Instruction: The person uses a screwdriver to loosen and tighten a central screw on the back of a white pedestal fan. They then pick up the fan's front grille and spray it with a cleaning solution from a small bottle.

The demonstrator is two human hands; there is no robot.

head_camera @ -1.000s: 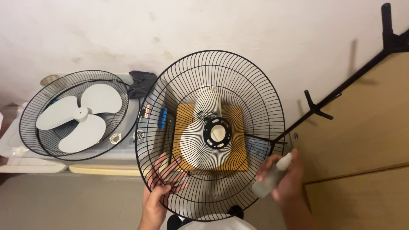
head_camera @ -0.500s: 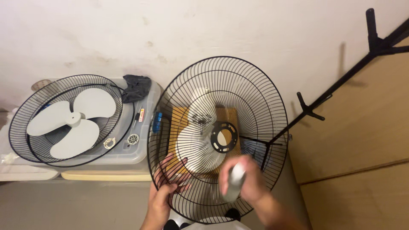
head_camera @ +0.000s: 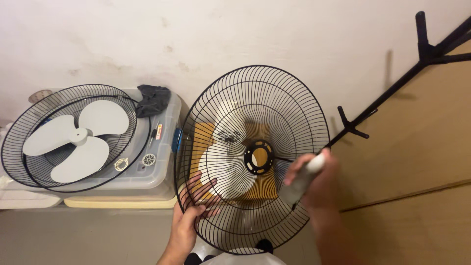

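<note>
A round black wire fan guard point(head_camera: 255, 98) stands tilted in front of me. My left hand point(head_camera: 189, 216) grips its lower left rim, fingers through the wires. My right hand point(head_camera: 316, 181) is closed around a grey-white cloth or brush-like object point(head_camera: 300, 181), pressed against the guard's right side near the black hub ring point(head_camera: 259, 157). Behind the wires I see a white fan body and a yellow box point(head_camera: 201, 142).
To the left, a second black guard point(head_camera: 29, 127) with a white three-blade propeller point(head_camera: 78, 140) rests on a grey plastic bin point(head_camera: 164, 162), beside a dark cloth point(head_camera: 152, 98) and small rings. A black metal stand point(head_camera: 392, 91) leans at right against a wooden panel.
My right hand has swept the grey object from the guard's lower right across the wires and is back at the right side. The guard has shifted slightly right in view.
</note>
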